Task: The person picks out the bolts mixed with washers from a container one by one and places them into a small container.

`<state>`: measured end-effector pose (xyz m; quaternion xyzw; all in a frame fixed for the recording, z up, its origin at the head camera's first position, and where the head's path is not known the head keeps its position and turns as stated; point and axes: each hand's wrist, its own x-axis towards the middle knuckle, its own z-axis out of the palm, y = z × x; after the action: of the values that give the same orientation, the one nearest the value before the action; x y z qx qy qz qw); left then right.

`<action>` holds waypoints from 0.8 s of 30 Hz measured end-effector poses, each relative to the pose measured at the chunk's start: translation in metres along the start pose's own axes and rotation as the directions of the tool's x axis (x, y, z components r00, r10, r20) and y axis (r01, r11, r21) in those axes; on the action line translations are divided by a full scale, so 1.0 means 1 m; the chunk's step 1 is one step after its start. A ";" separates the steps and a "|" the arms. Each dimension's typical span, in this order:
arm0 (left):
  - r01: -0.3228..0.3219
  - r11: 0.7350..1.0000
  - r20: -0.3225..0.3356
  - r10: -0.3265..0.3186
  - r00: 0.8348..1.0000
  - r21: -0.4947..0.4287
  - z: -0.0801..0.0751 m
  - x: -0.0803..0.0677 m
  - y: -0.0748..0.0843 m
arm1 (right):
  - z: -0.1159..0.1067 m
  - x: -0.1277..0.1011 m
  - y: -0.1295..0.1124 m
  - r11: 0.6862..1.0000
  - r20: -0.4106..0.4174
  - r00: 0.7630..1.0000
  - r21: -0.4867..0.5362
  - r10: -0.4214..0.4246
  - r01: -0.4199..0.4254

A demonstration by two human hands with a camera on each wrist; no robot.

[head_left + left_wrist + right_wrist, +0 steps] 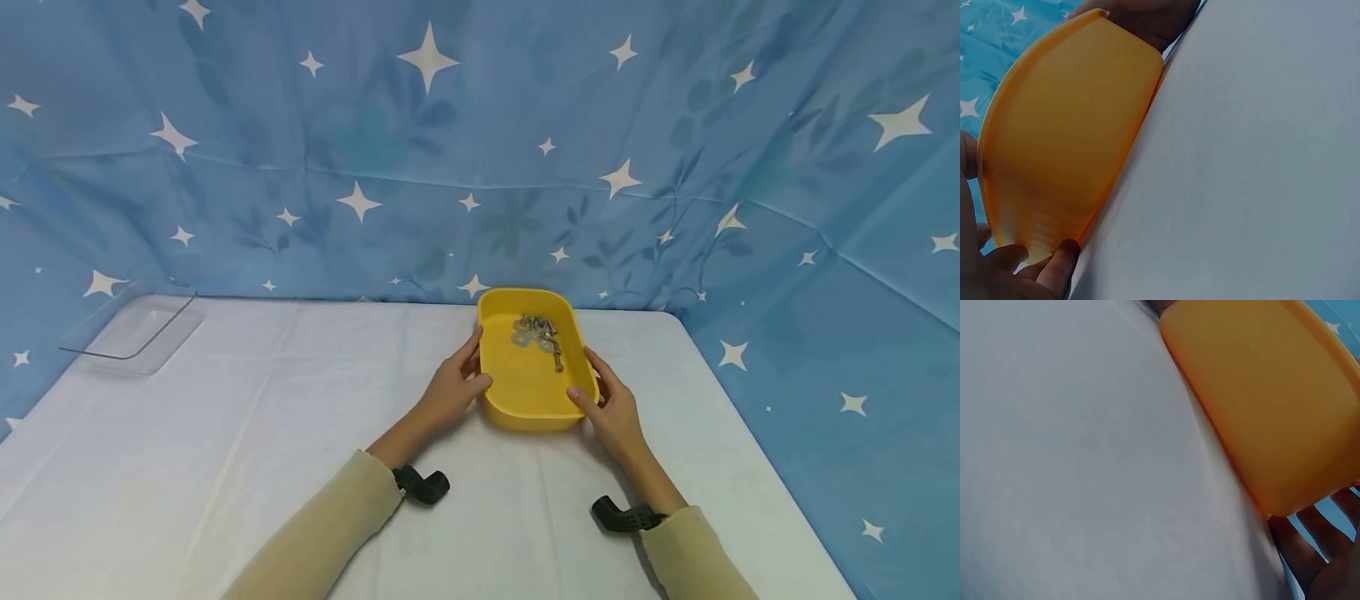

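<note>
A yellow plastic tray [517,387] with rounded corners is held between both hands near the table's far edge. Its left side is gripped by my left hand [450,387], thumb at the rim. On the other side my right hand [617,417] holds the tray near its front right corner, the thumb over the rim. Inside, toward the back right, lie several silver bolts [536,323] and flat grey washers [521,339]. In the left wrist view, fingertips [1063,259] press against the tray's outer wall [1072,125]. Right-hand fingers [1300,547] lie against its end in the right wrist view.
A clear, open rectangular container [161,354] stands at the far left of the table. White cloth [285,400] covers the tabletop. Behind and to the right hangs a blue curtain [495,150] with white stars, close to the table's edges.
</note>
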<state>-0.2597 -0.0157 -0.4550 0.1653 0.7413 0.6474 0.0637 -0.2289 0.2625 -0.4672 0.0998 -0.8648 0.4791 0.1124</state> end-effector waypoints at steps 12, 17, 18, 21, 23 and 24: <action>0.008 1.000 0.018 -0.008 1.000 -0.007 -0.036 -0.009 -0.011 | 0.017 0.001 -0.008 0.997 0.173 0.985 0.070 -0.028 0.017; -0.025 0.999 0.009 0.024 1.000 0.034 -0.052 -0.015 -0.013 | 0.029 0.006 -0.014 0.994 0.188 0.981 0.103 -0.055 0.036; -0.029 0.999 0.008 0.029 1.000 0.042 -0.055 -0.016 -0.014 | 0.032 0.007 -0.015 0.994 0.191 0.980 0.102 -0.055 0.036; -0.036 0.997 0.008 0.036 0.999 0.064 -0.065 -0.020 -0.015 | 0.040 0.009 -0.021 0.993 0.198 0.979 0.110 -0.055 0.033; -0.039 0.996 0.008 0.039 0.999 0.078 -0.072 -0.021 -0.016 | 0.045 0.010 -0.023 0.994 0.202 0.978 0.108 -0.054 0.032; -0.041 0.996 0.006 0.040 0.999 0.084 -0.075 -0.022 -0.017 | 0.048 0.011 -0.024 0.994 0.204 0.977 0.107 -0.056 0.035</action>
<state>-0.2648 -0.0954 -0.4628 0.1843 0.7642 0.6164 0.0452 -0.2374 0.2085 -0.4692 0.1743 -0.8436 0.5072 0.0276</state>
